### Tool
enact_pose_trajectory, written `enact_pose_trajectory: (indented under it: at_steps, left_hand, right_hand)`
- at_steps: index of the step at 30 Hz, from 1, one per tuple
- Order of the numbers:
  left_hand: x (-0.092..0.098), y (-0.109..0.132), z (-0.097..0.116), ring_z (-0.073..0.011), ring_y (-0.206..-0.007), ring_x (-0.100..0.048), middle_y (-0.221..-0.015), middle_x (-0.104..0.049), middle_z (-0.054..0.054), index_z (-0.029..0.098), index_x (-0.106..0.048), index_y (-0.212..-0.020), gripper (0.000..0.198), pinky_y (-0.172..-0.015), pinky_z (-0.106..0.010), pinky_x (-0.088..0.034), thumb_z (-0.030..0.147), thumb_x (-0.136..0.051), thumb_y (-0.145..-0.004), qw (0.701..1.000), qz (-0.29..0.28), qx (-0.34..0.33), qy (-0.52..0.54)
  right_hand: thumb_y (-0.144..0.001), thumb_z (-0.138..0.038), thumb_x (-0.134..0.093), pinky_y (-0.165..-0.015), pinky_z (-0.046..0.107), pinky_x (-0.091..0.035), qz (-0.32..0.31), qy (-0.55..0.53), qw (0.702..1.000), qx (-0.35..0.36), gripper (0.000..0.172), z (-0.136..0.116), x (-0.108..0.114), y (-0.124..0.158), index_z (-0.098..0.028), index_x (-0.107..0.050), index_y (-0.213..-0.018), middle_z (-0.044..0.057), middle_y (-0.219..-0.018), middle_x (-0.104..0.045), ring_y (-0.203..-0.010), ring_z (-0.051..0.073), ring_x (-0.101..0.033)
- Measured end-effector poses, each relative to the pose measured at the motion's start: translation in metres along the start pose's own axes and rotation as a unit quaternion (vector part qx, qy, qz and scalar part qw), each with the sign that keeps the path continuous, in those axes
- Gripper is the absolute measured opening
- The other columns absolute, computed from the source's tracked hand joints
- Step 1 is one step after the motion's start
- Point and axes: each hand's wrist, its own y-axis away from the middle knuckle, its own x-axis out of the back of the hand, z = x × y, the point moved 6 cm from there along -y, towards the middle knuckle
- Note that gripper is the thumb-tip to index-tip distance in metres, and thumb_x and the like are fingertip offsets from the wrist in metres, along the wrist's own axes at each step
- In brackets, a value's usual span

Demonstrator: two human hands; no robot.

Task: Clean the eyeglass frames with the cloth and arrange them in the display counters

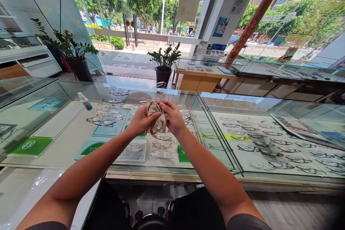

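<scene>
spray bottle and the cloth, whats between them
In the head view, pairs of glasses on a blue card lie between the spray bottle and the cloth, with the left hand at the cloth's near side.

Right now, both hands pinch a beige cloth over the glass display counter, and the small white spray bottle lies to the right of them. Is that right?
No: the left hand and right hand do pinch the beige cloth over the glass display counter, but the small white spray bottle lies left of them, not right, as the head view shows.
</scene>
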Motion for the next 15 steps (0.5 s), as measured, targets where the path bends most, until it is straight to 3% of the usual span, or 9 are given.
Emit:
enact_pose_trajectory:
  at_steps: [2, 5, 10, 12, 15]
  left_hand:
    - [0.004, 0.002, 0.002, -0.0243, -0.093, -0.075, -0.104, -0.083, -0.008, 0.016, -0.081, -0.124, 0.059, -0.083, -0.032, -0.059, 0.054, -0.098, -0.082, 0.999, 0.041, -0.019, -0.023]
    - [0.006, 0.005, 0.003, -0.0266, -0.096, -0.077, -0.103, -0.084, -0.01, 0.016, -0.084, -0.119, 0.054, -0.081, -0.032, -0.059, 0.058, -0.094, -0.086, 0.996, 0.073, -0.03, -0.038]
    - [0.005, 0.003, 0.001, -0.0263, -0.084, -0.077, -0.089, -0.081, -0.009, 0.015, -0.084, -0.117, 0.066, -0.064, -0.03, -0.054, 0.075, -0.083, -0.091, 0.998, 0.064, -0.004, -0.01]
    - [0.005, -0.001, 0.003, -0.0262, -0.084, -0.076, -0.087, -0.08, -0.008, 0.016, -0.084, -0.116, 0.071, -0.066, -0.031, -0.056, 0.082, -0.079, -0.091, 0.999, 0.044, -0.001, -0.007]
    - [0.003, -0.005, 0.006, -0.0234, -0.083, -0.073, -0.087, -0.079, -0.006, 0.016, -0.084, -0.11, 0.068, -0.076, -0.032, -0.058, 0.08, -0.083, -0.088, 1.0, 0.0, -0.007, -0.014]
  right_hand:
    - [-0.066, -0.053, -0.105, -0.089, 0.035, -0.064, -0.027, 0.008, 1.0, 0.003, 0.039, -0.001, -0.004, 0.002, -0.027, -0.086, -0.088, 0.002, -0.107, -0.086, -0.097, 0.021, -0.076]
    - [-0.068, -0.054, -0.104, -0.075, 0.031, -0.058, -0.037, 0.028, 0.999, 0.009, 0.037, -0.002, -0.007, 0.004, -0.027, -0.087, -0.088, 0.002, -0.104, -0.085, -0.086, 0.017, -0.071]
    - [-0.072, -0.059, -0.1, -0.06, 0.03, -0.044, -0.039, 0.058, 0.997, 0.02, 0.04, -0.003, -0.009, 0.005, -0.026, -0.086, -0.09, 0.003, -0.106, -0.085, -0.069, 0.012, -0.057]
    - [-0.071, -0.06, -0.101, -0.062, 0.03, -0.048, -0.03, 0.063, 0.997, 0.026, 0.041, -0.004, -0.007, 0.004, -0.026, -0.086, -0.09, 0.004, -0.109, -0.086, -0.075, 0.014, -0.062]
    - [-0.069, -0.06, -0.103, -0.081, 0.034, -0.061, -0.008, 0.049, 0.998, 0.034, 0.043, -0.007, -0.002, 0.002, -0.027, -0.086, -0.089, 0.005, -0.113, -0.086, -0.094, 0.021, -0.074]
